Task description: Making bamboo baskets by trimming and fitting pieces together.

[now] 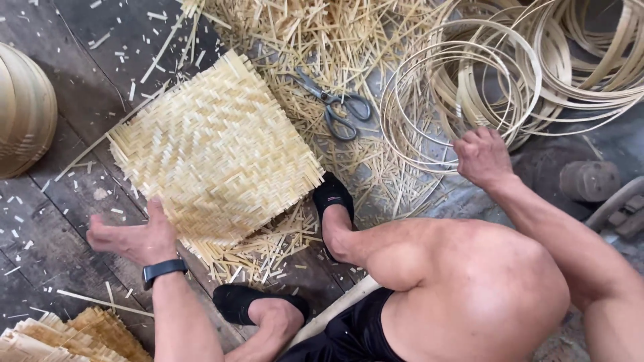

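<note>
Left hand: the left hand (134, 238) is spread flat, palm up, fingers straight, touching the near corner of a square woven bamboo mat (215, 151); a dark wristband (164, 270) sits on the wrist.
Right hand: the right hand (481, 155) is curled, knuckles up, its fingers closed on thin bamboo hoops (463, 94) from a loose pile.
Mat: it lies tilted on the plank floor (47, 221), just beyond the left hand, its frayed edge beside a foot in a black shoe (332, 194).
Scissors: grey scissors (335, 107) lie between the two hands, farther out, on a litter of bamboo offcuts (322, 40).
Left of the left hand: a rounded bamboo basket (23, 110) at the edge of the view.
Near the left arm: a stack of woven pieces (74, 338).
</note>
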